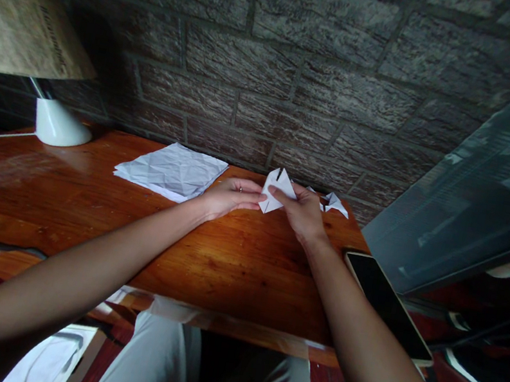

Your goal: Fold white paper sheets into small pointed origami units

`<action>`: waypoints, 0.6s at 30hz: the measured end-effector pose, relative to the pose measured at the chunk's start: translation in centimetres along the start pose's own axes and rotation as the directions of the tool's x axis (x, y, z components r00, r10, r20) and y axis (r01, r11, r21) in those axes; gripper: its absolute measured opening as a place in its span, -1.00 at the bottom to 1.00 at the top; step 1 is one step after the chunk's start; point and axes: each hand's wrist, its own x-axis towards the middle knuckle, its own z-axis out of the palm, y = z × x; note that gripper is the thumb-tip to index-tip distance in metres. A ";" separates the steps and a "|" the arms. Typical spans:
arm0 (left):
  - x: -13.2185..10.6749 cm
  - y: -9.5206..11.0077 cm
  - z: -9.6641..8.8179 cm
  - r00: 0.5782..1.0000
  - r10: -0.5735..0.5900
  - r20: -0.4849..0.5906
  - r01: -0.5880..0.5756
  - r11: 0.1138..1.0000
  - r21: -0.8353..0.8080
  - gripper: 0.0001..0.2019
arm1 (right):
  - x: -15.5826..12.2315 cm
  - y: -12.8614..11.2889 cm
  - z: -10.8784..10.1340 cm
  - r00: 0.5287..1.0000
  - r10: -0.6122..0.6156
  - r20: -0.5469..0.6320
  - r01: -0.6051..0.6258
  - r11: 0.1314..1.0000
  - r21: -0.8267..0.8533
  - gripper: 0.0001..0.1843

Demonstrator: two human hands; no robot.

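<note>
A small piece of folded white paper [277, 193], with slits along its middle at top and bottom, is held up just above the wooden table. My left hand [235, 197], with a ring on one finger, pinches its left edge. My right hand [303, 212] grips it from the right, thumb across its front and fingers behind. Left of my hands lies a stack of creased white paper sheets [173, 171]. Behind my right hand sits another folded white paper shape [335, 204] with pointed ends, partly hidden.
A lamp with a printed shade [25, 15] and white base [61, 123] stands at the table's [223, 264] left. A dark-screened tablet or phone [387, 304] lies by the right edge. A brick wall [264, 75] rises behind, and a grey panel [478, 170] leans at right.
</note>
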 end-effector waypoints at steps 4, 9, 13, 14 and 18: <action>0.2 -0.2 -0.1 1.000 0.015 0.016 -0.015 1.000 0.007 -0.65 | -0.1 0.1 0.0 1.000 -0.001 -0.001 0.001 1.000 -0.020 -0.60; 0.3 -0.3 -0.2 0.999 0.034 0.008 -0.035 0.999 0.039 -0.65 | -0.1 0.2 -0.1 1.000 0.011 0.009 -0.010 0.998 -0.057 -0.55; 0.3 -0.3 -0.1 0.998 0.066 -0.011 -0.065 0.996 0.055 -0.66 | -0.1 0.2 -0.1 1.000 0.018 0.019 -0.017 0.998 -0.052 -0.54; 0.3 -0.3 -0.1 0.997 0.076 -0.017 -0.075 0.995 0.061 -0.66 | -0.1 0.2 0.0 1.000 0.017 0.020 -0.016 0.998 -0.053 -0.54; 0.4 -0.3 0.0 0.992 0.119 -0.031 -0.115 0.987 0.108 -0.66 | -0.2 0.1 0.2 1.000 0.004 0.025 -0.003 0.998 -0.064 -0.54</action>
